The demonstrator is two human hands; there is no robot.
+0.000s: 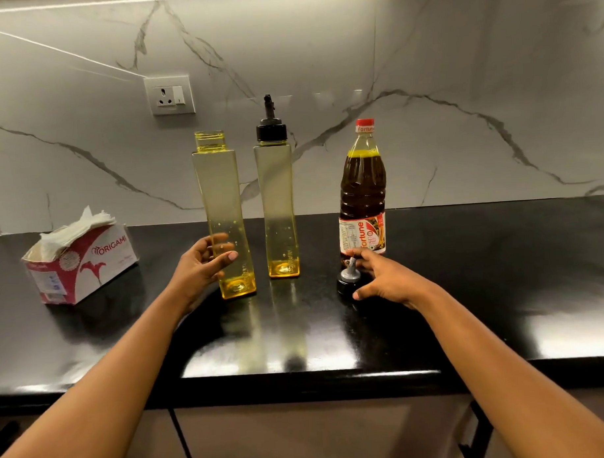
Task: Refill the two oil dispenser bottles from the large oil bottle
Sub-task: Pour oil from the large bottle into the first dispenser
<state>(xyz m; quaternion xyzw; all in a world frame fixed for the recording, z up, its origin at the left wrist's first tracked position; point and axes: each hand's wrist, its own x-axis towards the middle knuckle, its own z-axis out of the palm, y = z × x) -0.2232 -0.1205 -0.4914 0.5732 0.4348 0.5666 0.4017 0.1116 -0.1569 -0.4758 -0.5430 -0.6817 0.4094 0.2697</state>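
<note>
**Gripping One Open Dispenser, Fingers Spread Over a Loose Cap**

The left hand (201, 266) curls round the lower part of the uncapped dispenser bottle (220, 197). Its thumb (230, 256) lies across the front face, and the other fingers show through the yellow plastic behind. The bottle stands upright on the black counter (466, 274), its neck open and only a thin pool of oil in the base.

The right hand (388, 277) is held palm down with fingers spread and nearly straight around a spout cap (348, 282), which stands on the counter. The index fingertip is at the spout's tip and the thumb is just beside the cap's black base. Whether either presses on it cannot be told.

The capped dispenser bottle (279, 202) stands between the open one and the large oil bottle (362, 185), nearly empty and untouched. The large bottle is just behind the right hand, red cap on, dark oil up to its shoulder.

A tissue box (86, 267) sits well to the left, and a wall socket (170, 95) is set in the marble behind.
</note>
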